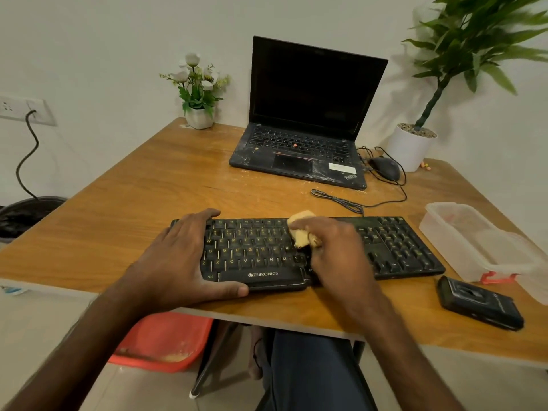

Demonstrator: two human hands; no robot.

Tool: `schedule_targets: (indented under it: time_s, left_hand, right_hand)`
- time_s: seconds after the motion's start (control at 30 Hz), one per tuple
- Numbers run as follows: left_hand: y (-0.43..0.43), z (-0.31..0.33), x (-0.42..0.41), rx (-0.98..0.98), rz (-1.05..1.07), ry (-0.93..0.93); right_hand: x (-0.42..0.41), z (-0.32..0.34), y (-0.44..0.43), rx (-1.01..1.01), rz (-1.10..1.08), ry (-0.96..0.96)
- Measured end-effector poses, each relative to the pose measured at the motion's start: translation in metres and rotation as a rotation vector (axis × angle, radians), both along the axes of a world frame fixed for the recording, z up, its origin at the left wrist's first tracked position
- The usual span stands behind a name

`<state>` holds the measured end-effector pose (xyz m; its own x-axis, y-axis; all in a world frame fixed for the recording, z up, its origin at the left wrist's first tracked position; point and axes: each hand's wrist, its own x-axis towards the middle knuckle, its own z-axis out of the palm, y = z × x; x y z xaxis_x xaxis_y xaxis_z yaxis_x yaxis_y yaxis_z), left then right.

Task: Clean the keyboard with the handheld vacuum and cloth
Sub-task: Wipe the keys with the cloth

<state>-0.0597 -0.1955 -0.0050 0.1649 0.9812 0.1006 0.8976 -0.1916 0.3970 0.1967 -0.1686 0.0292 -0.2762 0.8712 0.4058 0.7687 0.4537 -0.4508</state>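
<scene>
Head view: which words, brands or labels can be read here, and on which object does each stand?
"ZEBRONICS": space bar of the black keyboard.
"Alt": key left of that space bar.
"ThinkPad": corner of the black dusty laptop, barely legible.
White sticker on the laptop: too blurred.
Black handheld vacuum: markings unreadable.

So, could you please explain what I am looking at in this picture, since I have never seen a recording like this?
There is no machine here. The camera sits on a person's head, looking down at their two bare hands. The left hand rests on the left end of a black keyboard on a wooden table. The right hand presses a yellowish cloth onto the keys. A black device, probably the handheld vacuum, lies unheld near the right edge. Farther back are a dusty laptop, a mouse, a clear plastic container and two potted plants.
</scene>
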Motion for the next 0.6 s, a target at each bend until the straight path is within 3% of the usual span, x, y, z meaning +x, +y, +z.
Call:
schedule_targets:
  time_s: [0.23,0.47,0.6]
  left_hand:
    - [0.003,0.001,0.001,-0.016,-0.004,0.021]
    - [0.001,0.002,0.003,-0.007,-0.004,0.033]
    - [0.002,0.003,0.003,-0.024,-0.001,0.033]
  right_hand:
    - [-0.01,-0.019,-0.039,0.013,0.354,-0.19]
    - [0.018,-0.005,0.02,-0.009,0.026,-0.107]
    - [-0.002,-0.008,-0.009,-0.053,0.105,-0.076]
